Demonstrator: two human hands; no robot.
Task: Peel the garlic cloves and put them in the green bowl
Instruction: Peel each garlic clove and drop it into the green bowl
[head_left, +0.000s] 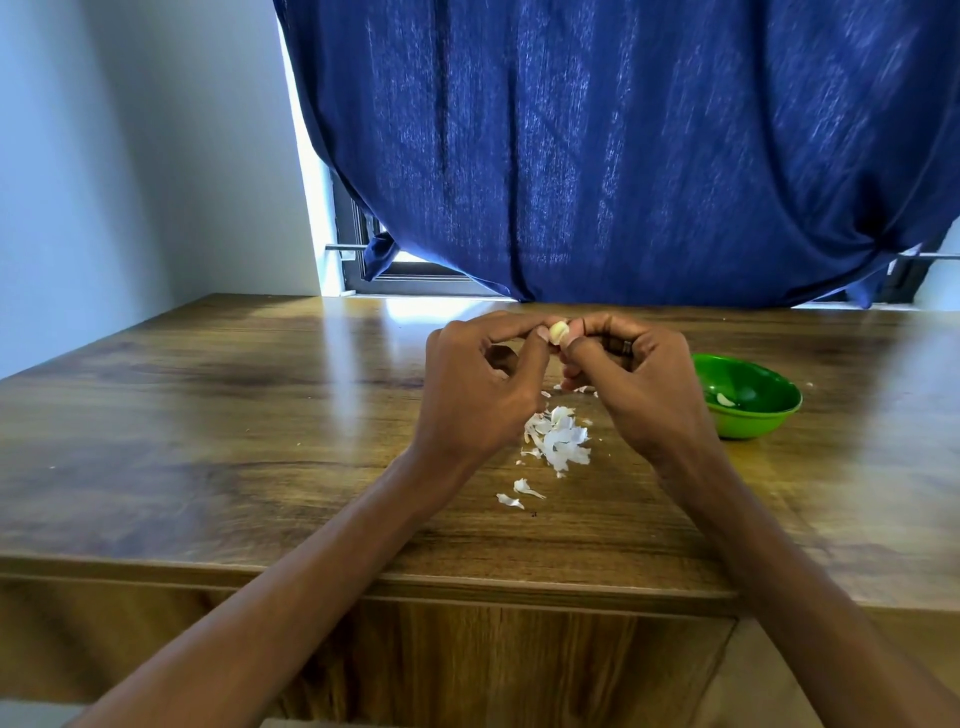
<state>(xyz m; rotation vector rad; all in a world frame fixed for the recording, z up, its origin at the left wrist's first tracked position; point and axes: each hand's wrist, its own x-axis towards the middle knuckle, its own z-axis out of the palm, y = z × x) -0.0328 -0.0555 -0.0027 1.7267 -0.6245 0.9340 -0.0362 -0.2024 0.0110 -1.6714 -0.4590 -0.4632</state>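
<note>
A pale yellow garlic clove (558, 331) is held up above the wooden table (208, 415), pinched between the fingertips of both hands. My left hand (480, 384) grips it from the left with thumb and forefinger. My right hand (631, 379) pinches it from the right and wears a dark ring. The green bowl (748, 397) stands on the table just right of my right hand, with one peeled clove (725, 399) inside. White garlic skins (558, 439) lie in a heap on the table below my hands.
More skin scraps (519, 493) lie nearer the table's front edge. A dark blue curtain (623, 156) hangs behind the table's far edge, over a window. A white wall (130, 156) stands at the left.
</note>
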